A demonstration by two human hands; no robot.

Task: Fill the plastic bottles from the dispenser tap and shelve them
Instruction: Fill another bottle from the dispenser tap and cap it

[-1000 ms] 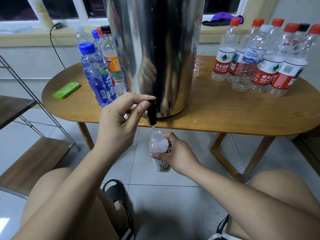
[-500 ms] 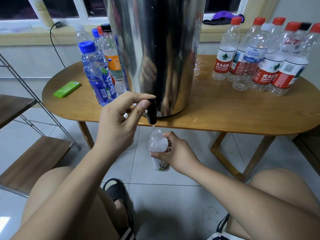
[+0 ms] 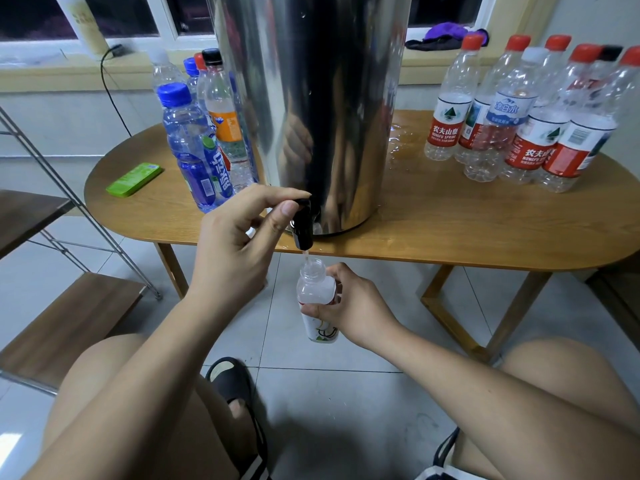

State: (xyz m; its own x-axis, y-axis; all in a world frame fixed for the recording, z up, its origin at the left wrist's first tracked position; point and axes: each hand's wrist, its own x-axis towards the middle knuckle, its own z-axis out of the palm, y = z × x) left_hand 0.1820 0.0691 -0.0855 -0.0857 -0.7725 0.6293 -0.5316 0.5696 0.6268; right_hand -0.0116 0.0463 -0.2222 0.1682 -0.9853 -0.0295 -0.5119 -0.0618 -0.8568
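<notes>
A tall steel dispenser (image 3: 311, 98) stands on the wooden table (image 3: 450, 230), its black tap (image 3: 302, 225) overhanging the front edge. My left hand (image 3: 239, 244) pinches the tap's top between forefinger and thumb. Below the tap, my right hand (image 3: 349, 306) grips a small uncapped plastic bottle (image 3: 316, 289) with a white printed label, held upright with its mouth under the spout. A thin stream of water runs into it.
Several blue-capped and other bottles (image 3: 194, 143) stand left of the dispenser, beside a green flat box (image 3: 134, 179). Several red-capped bottles (image 3: 526, 126) stand at the right. Water is spilled on the table (image 3: 398, 140). A metal-framed wooden shelf (image 3: 59, 313) stands at the left.
</notes>
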